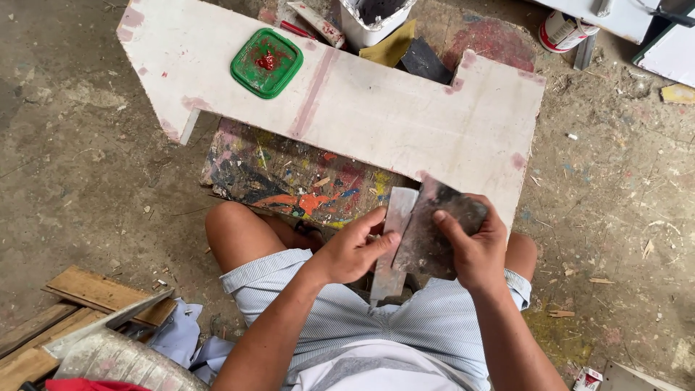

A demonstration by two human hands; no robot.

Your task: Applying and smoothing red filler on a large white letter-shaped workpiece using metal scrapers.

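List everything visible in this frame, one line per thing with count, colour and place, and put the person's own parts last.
white board: one, whitish with pink smears, large cut-out shape lying across the upper middle
green lid: one, green with a red blob, on the board's upper left
paint-splattered block: one, multicoloured, under the board, in front of the knees
white bucket: one, top centre, behind the board
tube: one, whitish with red stains, top centre
can: one, white and red, top right
wood planks: several, brown, lower left
flat blade: one, pale grey, in the left hand
dark sheet: one, dark grey, in the right hand
left hand: holds the blade
right hand: grips the dark sheet
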